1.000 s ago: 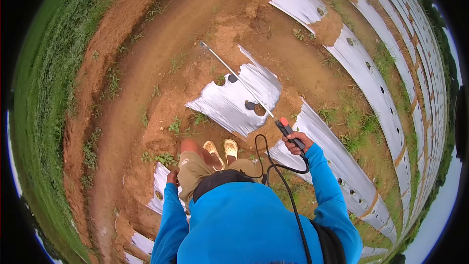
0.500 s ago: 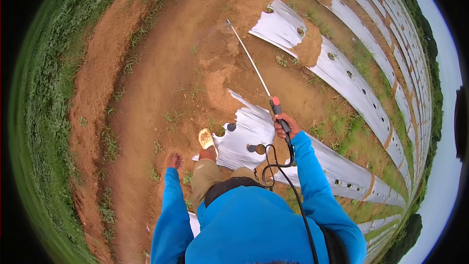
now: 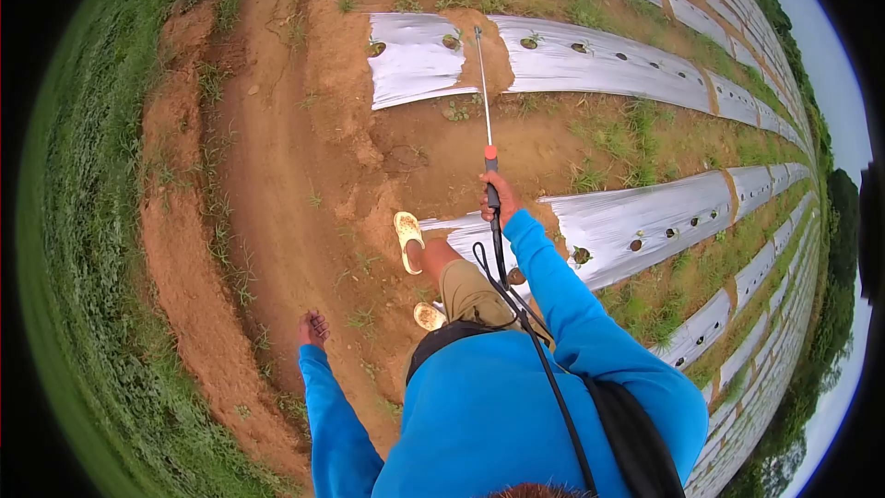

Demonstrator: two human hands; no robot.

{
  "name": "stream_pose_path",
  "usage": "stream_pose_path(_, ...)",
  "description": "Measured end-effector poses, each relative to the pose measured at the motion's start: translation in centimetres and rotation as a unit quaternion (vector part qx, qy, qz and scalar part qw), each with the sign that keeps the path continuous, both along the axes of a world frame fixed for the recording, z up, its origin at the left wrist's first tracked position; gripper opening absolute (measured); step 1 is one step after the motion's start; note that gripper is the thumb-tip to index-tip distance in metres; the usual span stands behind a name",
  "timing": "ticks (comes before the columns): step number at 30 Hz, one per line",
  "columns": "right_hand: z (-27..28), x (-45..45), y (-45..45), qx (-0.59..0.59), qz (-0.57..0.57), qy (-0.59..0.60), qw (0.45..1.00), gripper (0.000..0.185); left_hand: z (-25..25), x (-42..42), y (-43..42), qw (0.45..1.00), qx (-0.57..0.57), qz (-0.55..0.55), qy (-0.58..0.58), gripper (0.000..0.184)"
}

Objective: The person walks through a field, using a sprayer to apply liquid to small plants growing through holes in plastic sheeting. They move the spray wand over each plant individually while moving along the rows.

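My right hand point(image 3: 499, 199) is wrapped round the dark grip of a sprayer wand point(image 3: 486, 97), just behind its red cap. The wand's thin metal tube points forward, its tip appearing over the bare soil gap in a plastic-covered bed. A black hose point(image 3: 544, 350) runs from the handle back past my waist, with a loop beside it. Low at my side, my left hand point(image 3: 314, 328) hangs over the dirt path, its fingers loosely curled and a little apart, with nothing seen in them. The nearest white plastic mulch point(image 3: 636, 217) lies under and beyond my right forearm.
Beds covered in white mulch point(image 3: 599, 60) run off to the right, with small plants in holes and grass between them. A dirt path point(image 3: 277, 175) and a raised soil ridge point(image 3: 175, 212) lie left. My yellow clogs point(image 3: 407, 238) are on the soil near a bed's end.
My view has turned and shifted forward along the bed ends. The wand now points more straight ahead, at the farther bed. My left hand has swung lower and outward; my right keeps its grip.
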State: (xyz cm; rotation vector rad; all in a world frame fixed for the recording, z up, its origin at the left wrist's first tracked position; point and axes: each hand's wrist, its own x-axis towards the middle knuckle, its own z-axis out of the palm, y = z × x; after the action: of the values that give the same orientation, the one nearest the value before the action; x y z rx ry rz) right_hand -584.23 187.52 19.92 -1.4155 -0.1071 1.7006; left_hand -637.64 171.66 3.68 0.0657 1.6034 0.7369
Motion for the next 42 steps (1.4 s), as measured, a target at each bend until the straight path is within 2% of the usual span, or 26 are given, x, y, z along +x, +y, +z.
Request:
stream_pose_path(2,-0.6,-0.1,3.2,-0.029,-0.011,0.026,0.999,0.033,-1.3,0.0,2.3,0.999,-0.026,-0.026,0.021,0.028)
stream_pose_path(4,-2.2,-0.2,6.4,-0.034,-0.014,0.04,0.998,0.032,-3.0,-0.7,4.8,0.997,-0.063,-0.039,-0.01,0.03)
stream_pose_path(6,-4.6,-0.5,9.5,-0.06,-0.003,0.04,0.997,0.03,-2.9,-0.5,6.8,0.996,-0.057,-0.052,0.045,0.031)
stream_pose_path(8,-5.9,-1.1,12.2,-0.061,0.02,0.045,0.997,0.028,-2.1,0.7,10.6,0.985,-0.133,-0.081,0.067,0.031)
stream_pose_path(10,-6.1,-1.9,15.1,-0.078,0.055,0.024,0.995,0.03,-0.6,1.2,13.8,0.984,-0.138,-0.11,0.017,0.03)
stream_pose_path(11,-5.5,-1.9,16.2,-0.035,0.071,0.035,0.996,0.03,0.2,1.4,15.9,0.982,-0.139,-0.127,0.016,0.03)
stream_pose_path(12,-5.0,-2.2,17.7,-0.068,0.082,0.043,0.993,0.031,0.5,1.8,18.6,0.971,-0.167,-0.168,0.02,0.03)
stream_pose_path(14,-5.6,-2.3,19.8,-0.035,0.098,0.067,0.992,0.033,0.8,3.2,25.6,0.955,-0.191,-0.226,0.024,0.03)
stream_pose_path(17,-4.9,-1.6,23.7,-0.038,0.08,0.097,0.991,0.035,1.5,3.8,35.4,0.951,-0.133,-0.273,0.064,0.028)
stream_pose_path(19,-5.7,-0.7,25.5,-0.031,0.075,0.096,0.992,0.035,2.0,4.9,42.6,0.96,-0.054,-0.261,0.083,0.025)
stream_pose_path(20,-6.0,0.0,26.4,-0.027,0.081,0.092,0.992,0.035,2.6,5.4,46.2,0.957,-0.055,-0.273,0.083,0.025)
stream_pose_path(22,-4.5,1.7,28.5,-0.029,0.052,0.081,0.995,0.035,3.2,6.6,52.5,0.953,-0.01,-0.29,0.093,0.024)
stream_pose_path(26,-2.9,5.9,32.2,-0.044,-0.013,0.052,0.998,0.034,1.3,8.2,63.9,0.936,-0.039,-0.336,0.094,0.027)
stream_pose_path(28,-2.0,8.1,34.0,-0.07,-0.066,0.039,0.995,0.032,-2.3,9.3,69.4,0.944,-0.144,-0.297,-0.01,0.028)
stream_pose_path(29,-1.6,9.0,34.6,-0.079,-0.091,0.036,0.992,0.03,-3.3,11.0,71.5,0.94,-0.144,-0.308,-0.014,0.028)
stream_pose_path(31,-2.0,10.7,35.8,-0.106,-0.124,0.047,0.985,0.027,-5.4,14.9,77.4,0.912,-0.161,-0.372,0.065,0.03)
stream_pose_path(34,-1.1,13.1,38.7,-0.105,-0.171,0.009,0.98,0.024,-7.8,22.9,87.7,0.867,-0.138,-0.475,0.063,0.029)
stream_pose_path(36,-0.4,14.9,41.4,-0.102,-0.213,0.017,0.972,0.023,-9.5,28.2,94.7,0.873,-0.045,-0.485,-0.013,0.027)
stream_pose_path(37,0.0,15.8,42.4,-0.097,-0.247,0.032,0.964,0.022,-10.5,31.4,98.4,0.874,-0.029,-0.485,-0.016,0.025)
stream_pose_path(38,0.8,16.8,44.0,-0.078,-0.268,0.027,0.96,0.021,-10.3,34.7,101.7,0.865,0.006,-0.501,-0.027,0.025)
stream_pose_path(39,1.1,17.8,44.9,-0.081,-0.263,0.036,0.961,0.021,-6.0,39.9,103.5,0.854,0.047,-0.517,0.029,0.026)
stream_pose_path(42,0.7,20.5,46.1,-0.069,-0.309,0.065,0.946,0.018,0.4,49.4,107.4,0.833,0.139,-0.535,0.032,0.023)
